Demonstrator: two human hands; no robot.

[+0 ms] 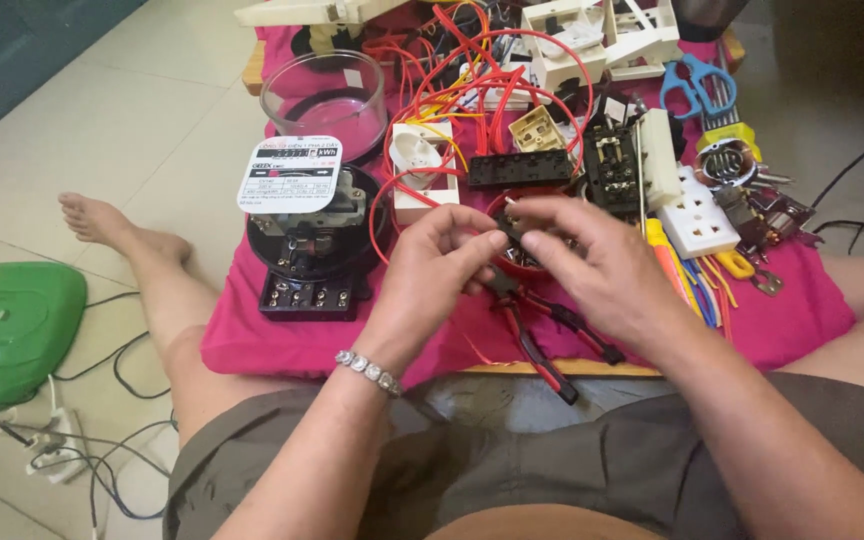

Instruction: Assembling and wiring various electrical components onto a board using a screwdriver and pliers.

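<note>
1 electricity meter [310, 235]; 1 clear round cover [324, 98]; 1 pair of pliers [542, 330]; 1 blue-handled scissors [697, 82]; 1 green plastic object [7, 330]; 2 hands.

The person's left hand [432, 262] and right hand [582, 262] meet over a low board draped with a cloth [282, 335], above a pair of pliers [542, 335]. An electricity meter [307, 235] sits left of the hands, its clear cover [324, 100] behind it. A wall socket [697, 215] lies right, scissors [697, 85] behind that.
</note>
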